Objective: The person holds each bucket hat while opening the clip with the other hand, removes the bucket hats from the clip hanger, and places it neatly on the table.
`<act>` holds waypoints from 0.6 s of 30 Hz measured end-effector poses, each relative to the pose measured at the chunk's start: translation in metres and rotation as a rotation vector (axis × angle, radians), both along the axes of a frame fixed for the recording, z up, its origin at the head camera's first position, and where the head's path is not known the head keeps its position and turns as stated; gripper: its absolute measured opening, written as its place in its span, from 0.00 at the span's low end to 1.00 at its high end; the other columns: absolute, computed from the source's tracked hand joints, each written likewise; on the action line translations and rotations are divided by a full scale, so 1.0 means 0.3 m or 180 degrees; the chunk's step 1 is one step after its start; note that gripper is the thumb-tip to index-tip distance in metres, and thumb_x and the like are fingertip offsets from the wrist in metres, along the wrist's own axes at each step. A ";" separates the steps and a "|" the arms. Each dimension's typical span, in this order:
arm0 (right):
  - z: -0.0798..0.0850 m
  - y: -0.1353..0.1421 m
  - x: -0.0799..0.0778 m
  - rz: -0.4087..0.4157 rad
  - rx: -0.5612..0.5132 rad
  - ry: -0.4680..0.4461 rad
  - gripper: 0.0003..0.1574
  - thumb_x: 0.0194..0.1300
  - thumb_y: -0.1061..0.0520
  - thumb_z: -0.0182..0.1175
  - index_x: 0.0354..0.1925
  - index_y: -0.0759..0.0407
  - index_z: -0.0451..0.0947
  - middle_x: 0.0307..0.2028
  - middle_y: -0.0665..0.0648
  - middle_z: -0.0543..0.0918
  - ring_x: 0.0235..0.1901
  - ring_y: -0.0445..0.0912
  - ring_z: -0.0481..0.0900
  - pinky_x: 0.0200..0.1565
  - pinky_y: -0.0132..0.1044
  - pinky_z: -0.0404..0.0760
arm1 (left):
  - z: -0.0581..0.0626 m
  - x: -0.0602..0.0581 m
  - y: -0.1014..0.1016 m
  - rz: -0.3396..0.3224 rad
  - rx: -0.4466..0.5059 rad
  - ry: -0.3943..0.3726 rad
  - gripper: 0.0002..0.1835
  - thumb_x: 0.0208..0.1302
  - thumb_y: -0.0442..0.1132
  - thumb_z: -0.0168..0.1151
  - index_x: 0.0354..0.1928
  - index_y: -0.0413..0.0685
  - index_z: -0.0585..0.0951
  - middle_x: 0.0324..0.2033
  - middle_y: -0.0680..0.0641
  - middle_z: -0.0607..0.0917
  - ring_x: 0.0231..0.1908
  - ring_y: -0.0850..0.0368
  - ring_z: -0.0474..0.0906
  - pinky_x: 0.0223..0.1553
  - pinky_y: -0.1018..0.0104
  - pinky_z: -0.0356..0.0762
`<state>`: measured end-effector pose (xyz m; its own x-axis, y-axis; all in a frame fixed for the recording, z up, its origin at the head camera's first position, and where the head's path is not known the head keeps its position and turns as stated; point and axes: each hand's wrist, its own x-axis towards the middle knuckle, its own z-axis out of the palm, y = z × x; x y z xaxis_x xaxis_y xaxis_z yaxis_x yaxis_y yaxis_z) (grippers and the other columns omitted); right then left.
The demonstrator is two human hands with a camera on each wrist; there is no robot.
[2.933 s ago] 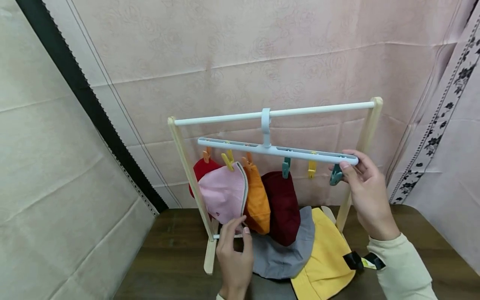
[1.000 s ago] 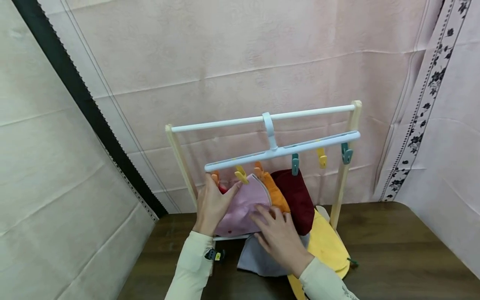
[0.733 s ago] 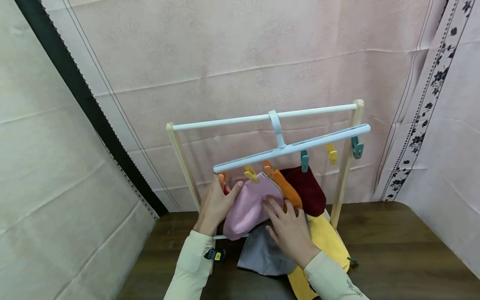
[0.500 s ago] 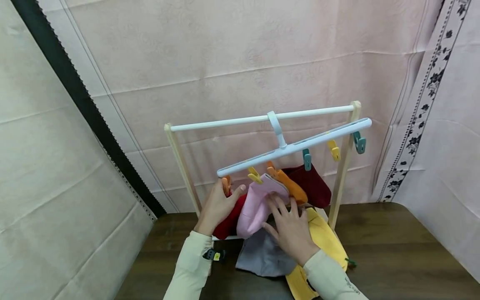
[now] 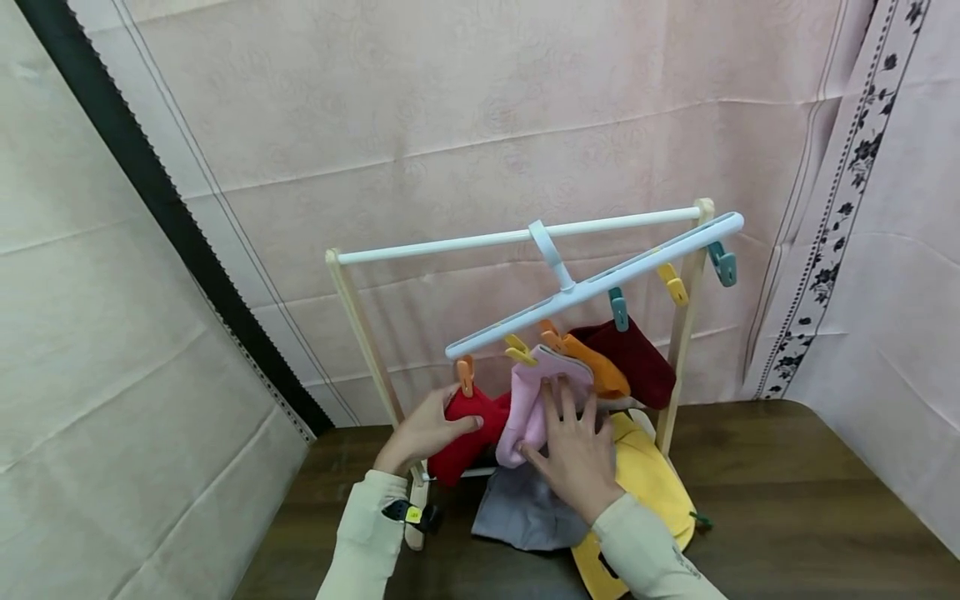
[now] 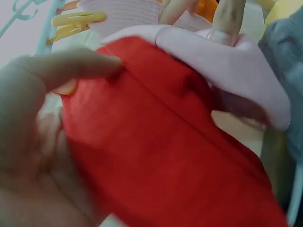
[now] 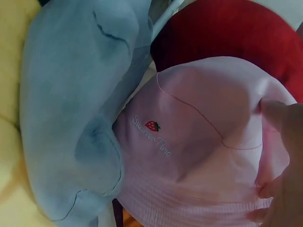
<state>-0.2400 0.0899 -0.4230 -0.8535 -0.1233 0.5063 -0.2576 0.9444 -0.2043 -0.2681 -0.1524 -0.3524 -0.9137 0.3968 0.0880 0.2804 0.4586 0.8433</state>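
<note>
"Red hat: where is it?"

"Hanging from an orange peg at the low left end of the hanger; the left hand grips its side, thumb in front."

"And the right hand?"

"Further right, nearer the pink hat, fingers spread against it. The hanger's long axis slopes upward rightward."

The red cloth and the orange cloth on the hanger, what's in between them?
The pink hat hangs between the red cloth and the orange cloth, on a yellow clip. You can see it in the head view.
</note>
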 end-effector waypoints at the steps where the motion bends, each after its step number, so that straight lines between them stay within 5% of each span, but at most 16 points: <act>1: 0.000 -0.002 0.000 0.0017 -0.0026 -0.0030 0.68 0.61 0.29 0.73 0.84 0.56 0.54 0.81 0.65 0.56 0.74 0.78 0.55 0.56 0.80 0.72 | -0.005 0.000 -0.003 0.0002 0.0101 -0.0102 0.23 0.70 0.40 0.68 0.65 0.44 0.78 0.49 0.45 0.87 0.46 0.52 0.84 0.47 0.57 0.84; 6: 0.000 -0.010 -0.005 0.0114 -0.0155 -0.0139 0.66 0.65 0.35 0.72 0.84 0.58 0.50 0.82 0.65 0.51 0.75 0.77 0.54 0.54 0.77 0.76 | -0.012 0.000 -0.016 -0.0067 0.0469 -0.0560 0.32 0.69 0.43 0.68 0.71 0.46 0.71 0.56 0.44 0.83 0.53 0.48 0.81 0.51 0.53 0.84; 18: -0.001 -0.016 -0.040 0.0279 -0.0594 -0.0165 0.63 0.65 0.46 0.75 0.84 0.58 0.50 0.75 0.70 0.57 0.64 0.71 0.68 0.44 0.64 0.87 | 0.026 0.001 -0.044 -0.0748 0.1052 -0.1377 0.32 0.68 0.39 0.70 0.70 0.46 0.69 0.58 0.40 0.82 0.56 0.44 0.84 0.51 0.47 0.87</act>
<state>-0.2521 0.0851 -0.4232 -0.8691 -0.1064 0.4831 -0.3218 0.8634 -0.3887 -0.2679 -0.1655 -0.3446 -0.7850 0.6079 -0.1197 -0.0585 0.1196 0.9911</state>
